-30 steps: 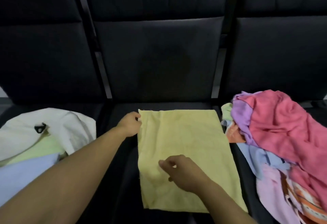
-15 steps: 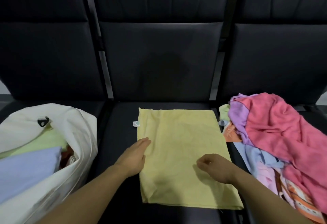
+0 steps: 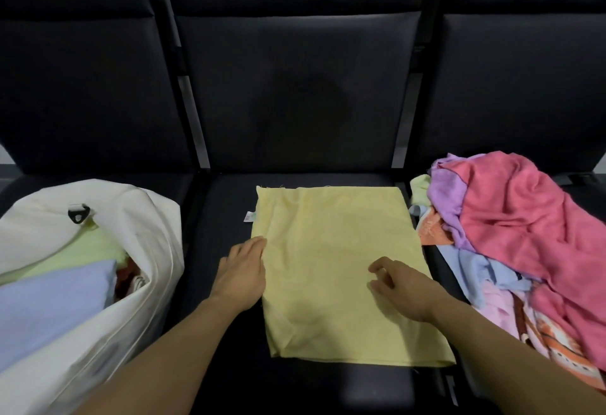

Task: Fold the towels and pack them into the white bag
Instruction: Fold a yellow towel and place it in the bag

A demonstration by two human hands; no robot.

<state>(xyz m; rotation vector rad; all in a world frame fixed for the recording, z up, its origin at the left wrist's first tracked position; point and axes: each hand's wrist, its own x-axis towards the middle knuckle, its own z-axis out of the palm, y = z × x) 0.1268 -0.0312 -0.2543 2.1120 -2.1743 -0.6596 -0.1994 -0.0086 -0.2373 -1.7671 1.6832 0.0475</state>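
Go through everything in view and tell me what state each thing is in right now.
Yellow towel: flat on the middle seat, partly folded.
White fabric bag: open, folded towels inside.
Heap of coloured towels: crumpled, unfolded.
Left hand: flat at the towel's left edge.
Right hand: loosely curled on the towel.

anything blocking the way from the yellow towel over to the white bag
Nothing visible does. Only bare black seat lies between the yellow towel and the white bag, whose mouth stands open with folded towels already inside.
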